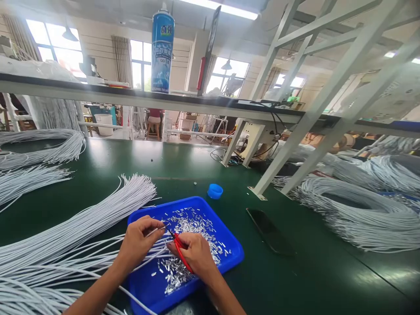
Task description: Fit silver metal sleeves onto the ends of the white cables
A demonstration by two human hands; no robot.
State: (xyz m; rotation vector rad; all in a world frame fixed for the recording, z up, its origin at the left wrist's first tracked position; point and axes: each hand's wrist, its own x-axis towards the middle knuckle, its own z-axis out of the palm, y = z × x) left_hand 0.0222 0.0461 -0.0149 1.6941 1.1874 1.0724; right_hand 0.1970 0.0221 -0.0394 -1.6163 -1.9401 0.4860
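Above the blue tray [234, 251], my left hand [139, 238] pinches a thin white cable [151, 232] near its end. My right hand [197, 253] is closed round small red-handled pliers or snips [182, 253]; I cannot tell which. The dark tip of this tool meets the cable end at my left fingertips. Beneath both hands, many small shiny metal pieces [193, 225] lie scattered in the tray. Several loose white cables [108, 245] run from the left under my left hand and over the tray's edge.
A thick bundle of white cables [98, 214] lies left of the tray. Beyond the tray is a blue cap [215, 191]; a phone [267, 229] lies to its right. Coiled cables [361, 210] and slanted metal frame legs [285, 153] stand right. A spray can [163, 52] tops the shelf.
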